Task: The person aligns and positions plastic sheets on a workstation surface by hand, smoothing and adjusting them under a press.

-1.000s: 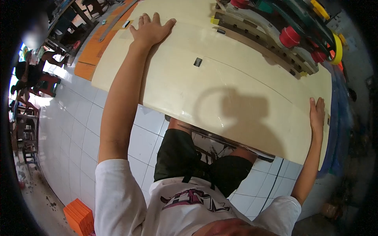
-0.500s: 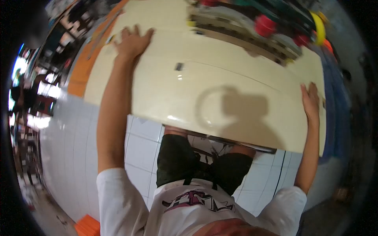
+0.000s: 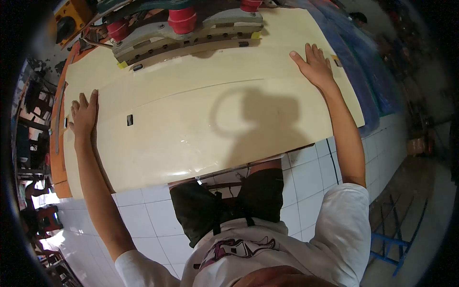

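Observation:
A wide cream sheet (image 3: 167, 138) lies flat in front of me, with small dark rectangles (image 3: 129, 119) on it. Fingers spread, my left hand (image 3: 83, 117) rests on the sheet close to its left edge. My right hand (image 3: 315, 69) lies flat near the right edge, thumb apart from the fingers, beside another small dark mark. Between the hands, a faint long line crosses the sheet. Over its far side stands a long grey metal bar fixture (image 3: 191, 36) with red round parts (image 3: 182, 20) on top. Neither hand holds anything.
An orange board edge (image 3: 58, 167) shows under the sheet at left. Blue plastic sheeting (image 3: 349, 62) hangs along the right. White floor tiles (image 3: 153, 215) lie below, with a blue metal frame (image 3: 392, 241) at lower right and a yellow box (image 3: 74, 19) at far left.
My view has turned, so the fixture now appears at upper left and the sheet sits lower left. Both hands stay spread at about the same places on the sheet.

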The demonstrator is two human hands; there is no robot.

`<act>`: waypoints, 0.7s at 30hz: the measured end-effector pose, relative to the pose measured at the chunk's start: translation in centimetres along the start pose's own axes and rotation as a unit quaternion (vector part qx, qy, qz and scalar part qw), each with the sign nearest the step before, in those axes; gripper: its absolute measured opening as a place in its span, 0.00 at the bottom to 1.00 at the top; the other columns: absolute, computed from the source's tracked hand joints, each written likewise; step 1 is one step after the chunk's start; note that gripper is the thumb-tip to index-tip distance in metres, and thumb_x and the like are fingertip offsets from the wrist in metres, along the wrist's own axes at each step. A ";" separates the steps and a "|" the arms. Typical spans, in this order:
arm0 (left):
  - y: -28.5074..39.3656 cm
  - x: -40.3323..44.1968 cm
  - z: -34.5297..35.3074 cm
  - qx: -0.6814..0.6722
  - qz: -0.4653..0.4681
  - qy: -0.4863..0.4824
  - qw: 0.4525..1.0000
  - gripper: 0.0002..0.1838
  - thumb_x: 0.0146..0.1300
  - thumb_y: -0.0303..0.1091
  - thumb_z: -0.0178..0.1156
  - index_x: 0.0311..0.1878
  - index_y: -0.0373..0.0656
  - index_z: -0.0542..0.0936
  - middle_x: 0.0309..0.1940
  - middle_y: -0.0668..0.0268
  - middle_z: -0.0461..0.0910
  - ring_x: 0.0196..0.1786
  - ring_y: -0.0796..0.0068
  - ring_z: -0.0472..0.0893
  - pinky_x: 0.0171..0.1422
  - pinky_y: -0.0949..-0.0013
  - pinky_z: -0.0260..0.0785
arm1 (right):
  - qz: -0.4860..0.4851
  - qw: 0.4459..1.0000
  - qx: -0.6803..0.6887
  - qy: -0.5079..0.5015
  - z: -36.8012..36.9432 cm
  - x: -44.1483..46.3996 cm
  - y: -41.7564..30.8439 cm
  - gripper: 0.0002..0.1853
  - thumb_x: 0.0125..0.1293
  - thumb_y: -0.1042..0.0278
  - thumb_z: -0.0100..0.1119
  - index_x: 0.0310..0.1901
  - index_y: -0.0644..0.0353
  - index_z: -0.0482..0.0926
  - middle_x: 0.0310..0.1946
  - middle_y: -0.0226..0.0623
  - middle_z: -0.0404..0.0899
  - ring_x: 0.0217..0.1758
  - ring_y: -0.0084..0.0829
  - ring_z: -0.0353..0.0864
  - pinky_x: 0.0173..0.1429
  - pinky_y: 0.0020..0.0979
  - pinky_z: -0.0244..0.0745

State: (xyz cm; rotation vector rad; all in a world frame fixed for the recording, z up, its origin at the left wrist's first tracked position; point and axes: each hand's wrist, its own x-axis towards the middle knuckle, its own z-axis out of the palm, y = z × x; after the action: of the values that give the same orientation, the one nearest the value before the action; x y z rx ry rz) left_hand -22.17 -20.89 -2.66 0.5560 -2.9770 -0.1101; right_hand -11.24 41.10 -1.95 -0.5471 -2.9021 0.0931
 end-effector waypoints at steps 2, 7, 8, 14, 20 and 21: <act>-0.4 0.6 0.4 0.021 0.022 -0.002 1.000 0.50 0.59 0.78 0.37 0.77 0.54 0.55 0.78 0.53 0.46 0.81 0.57 0.42 0.77 0.34 0.29 | 0.001 1.000 0.004 0.000 0.0 0.2 0.2 0.55 0.61 0.18 0.32 0.75 0.60 0.51 0.77 0.51 0.45 0.81 0.49 0.39 0.79 0.54 0.35; 0.2 -0.5 -0.2 0.007 -0.005 0.007 1.000 0.50 0.60 0.79 0.37 0.77 0.54 0.55 0.78 0.53 0.45 0.81 0.57 0.43 0.77 0.34 0.29 | 0.049 0.999 -0.015 -0.013 -0.7 0.6 0.8 0.52 0.61 0.18 0.32 0.76 0.53 0.51 0.77 0.51 0.44 0.81 0.51 0.39 0.78 0.59 0.33; 0.2 -0.5 -0.2 0.008 -0.007 0.008 1.000 0.50 0.60 0.78 0.37 0.77 0.54 0.55 0.78 0.53 0.45 0.81 0.57 0.42 0.77 0.34 0.29 | 0.049 0.999 -0.015 -0.013 -0.7 0.6 0.9 0.52 0.61 0.18 0.32 0.76 0.53 0.51 0.77 0.51 0.44 0.81 0.51 0.39 0.78 0.59 0.33; -0.4 -0.1 0.2 0.000 0.014 0.007 1.000 0.49 0.60 0.78 0.37 0.77 0.53 0.55 0.78 0.53 0.45 0.81 0.56 0.43 0.77 0.33 0.29 | 0.049 0.999 -0.019 0.000 -0.3 0.8 1.4 0.51 0.61 0.18 0.32 0.76 0.51 0.52 0.77 0.51 0.44 0.81 0.52 0.40 0.78 0.59 0.34; -0.7 0.5 1.0 -0.002 0.012 0.018 1.000 0.49 0.61 0.77 0.36 0.77 0.53 0.55 0.78 0.52 0.47 0.80 0.56 0.45 0.77 0.36 0.32 | 0.016 0.999 -0.046 0.017 1.0 2.2 2.6 0.49 0.65 0.22 0.35 0.75 0.57 0.55 0.75 0.55 0.49 0.79 0.54 0.46 0.78 0.54 0.39; 0.1 -0.6 -0.1 0.010 -0.006 0.011 1.000 0.48 0.61 0.77 0.35 0.77 0.53 0.56 0.78 0.52 0.47 0.80 0.56 0.44 0.77 0.37 0.33 | 0.015 0.999 -0.022 0.021 0.8 2.0 2.4 0.49 0.64 0.22 0.36 0.74 0.57 0.56 0.75 0.56 0.49 0.79 0.53 0.46 0.78 0.53 0.39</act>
State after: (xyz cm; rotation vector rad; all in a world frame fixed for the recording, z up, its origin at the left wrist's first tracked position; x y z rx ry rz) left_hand -21.67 -20.60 -2.63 0.5743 -2.9565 -0.0733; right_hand -12.33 44.05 -2.59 -0.5935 -2.8613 0.0230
